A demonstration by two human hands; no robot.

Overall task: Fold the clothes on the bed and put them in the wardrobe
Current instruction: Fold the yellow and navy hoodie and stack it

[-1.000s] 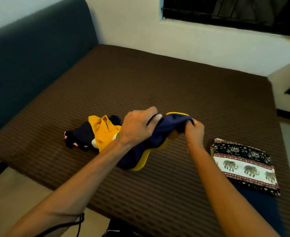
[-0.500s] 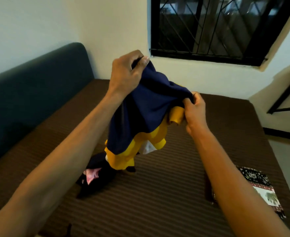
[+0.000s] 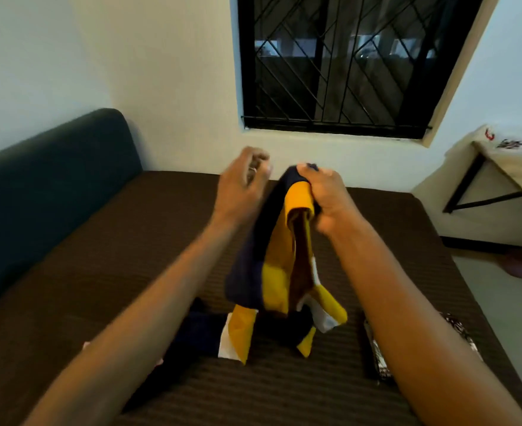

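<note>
barred window, pale wall, side table

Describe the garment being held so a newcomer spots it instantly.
Start at the brown striped bed below the barred window. Above its middle, the right hand grips a navy-and-yellow garment hanging down. Unlike the dark clothes lying beneath, it is lifted.

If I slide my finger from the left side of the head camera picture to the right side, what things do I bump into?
Dark headboard → left hand → navy and yellow garment → right hand gripping it → folded patterned cloth → wooden side table.
</note>
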